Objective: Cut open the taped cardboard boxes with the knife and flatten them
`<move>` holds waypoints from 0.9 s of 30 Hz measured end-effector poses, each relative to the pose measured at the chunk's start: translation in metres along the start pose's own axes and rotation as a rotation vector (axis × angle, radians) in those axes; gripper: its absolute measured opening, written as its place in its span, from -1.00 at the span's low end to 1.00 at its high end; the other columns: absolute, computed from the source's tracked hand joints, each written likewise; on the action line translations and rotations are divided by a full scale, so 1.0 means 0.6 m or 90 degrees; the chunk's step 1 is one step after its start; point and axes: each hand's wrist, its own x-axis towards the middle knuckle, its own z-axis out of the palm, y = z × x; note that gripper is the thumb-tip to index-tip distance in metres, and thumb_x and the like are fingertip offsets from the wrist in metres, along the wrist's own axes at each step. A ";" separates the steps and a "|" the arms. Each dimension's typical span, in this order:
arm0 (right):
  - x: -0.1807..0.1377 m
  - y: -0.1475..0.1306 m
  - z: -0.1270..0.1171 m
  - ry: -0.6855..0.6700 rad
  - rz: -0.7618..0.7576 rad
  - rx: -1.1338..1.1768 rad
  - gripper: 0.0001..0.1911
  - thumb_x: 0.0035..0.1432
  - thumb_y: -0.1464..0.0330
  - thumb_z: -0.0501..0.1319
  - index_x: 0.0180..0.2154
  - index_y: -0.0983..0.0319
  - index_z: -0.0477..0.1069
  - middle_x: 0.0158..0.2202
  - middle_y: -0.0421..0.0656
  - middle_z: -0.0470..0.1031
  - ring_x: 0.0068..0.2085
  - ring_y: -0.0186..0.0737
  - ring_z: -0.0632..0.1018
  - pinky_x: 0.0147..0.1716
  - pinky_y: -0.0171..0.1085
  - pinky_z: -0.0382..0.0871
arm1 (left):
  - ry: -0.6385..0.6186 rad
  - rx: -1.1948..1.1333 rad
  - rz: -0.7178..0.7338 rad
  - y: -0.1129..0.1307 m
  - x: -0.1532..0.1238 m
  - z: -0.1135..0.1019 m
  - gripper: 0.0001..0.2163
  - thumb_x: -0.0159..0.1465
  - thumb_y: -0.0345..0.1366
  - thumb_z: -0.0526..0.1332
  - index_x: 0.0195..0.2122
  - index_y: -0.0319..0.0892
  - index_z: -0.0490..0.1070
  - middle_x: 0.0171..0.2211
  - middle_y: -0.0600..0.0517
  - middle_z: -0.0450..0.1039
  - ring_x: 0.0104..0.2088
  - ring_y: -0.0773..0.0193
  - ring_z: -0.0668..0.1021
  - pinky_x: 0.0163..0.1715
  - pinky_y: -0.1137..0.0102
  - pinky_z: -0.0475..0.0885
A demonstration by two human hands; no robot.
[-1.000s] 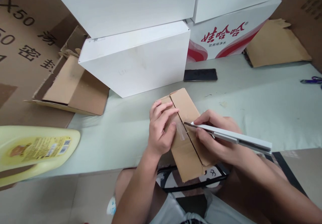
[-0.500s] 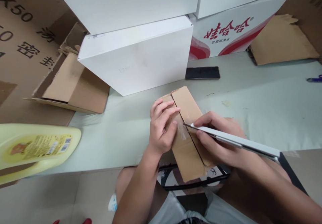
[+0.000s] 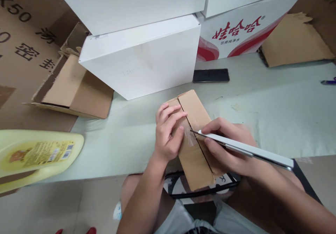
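A small cardboard box (image 3: 193, 167) lies tilted at the table's front edge, its lower end sticking out past the edge. My left hand (image 3: 169, 132) grips its left side, fingers over the top by the seam. A strip of clear tape (image 3: 190, 139) crosses the seam beside my left thumb. In my right hand (image 3: 225, 143) is a white utility knife (image 3: 252, 150), pinched near its front end. The thin blade points left, its tip at the tape and seam. Whether the tip cuts in cannot be made out.
White boxes (image 3: 141, 62) stand stacked along the back of the pale table (image 3: 126, 136), with a black phone (image 3: 211, 75) before them. To the left are an open carton (image 3: 86, 94) and a yellow jug (image 3: 49, 153). Flattened cardboard (image 3: 296, 43) and a purple-handled object (image 3: 328, 82) lie at right.
Almost nothing differs. The view has shifted slightly, while both hands, the knife and the box keep nearly the same places.
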 end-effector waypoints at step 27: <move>-0.002 0.002 0.004 0.000 -0.012 0.012 -0.93 0.27 0.44 0.17 -0.23 0.14 0.35 -0.53 -0.31 0.48 -0.60 -0.39 0.41 -0.59 -0.36 0.19 | 0.008 -0.011 0.008 -0.001 0.000 0.001 -0.72 0.44 -0.13 0.09 0.03 -0.06 0.50 0.14 -0.10 0.49 0.30 -0.03 0.35 0.38 -0.10 0.17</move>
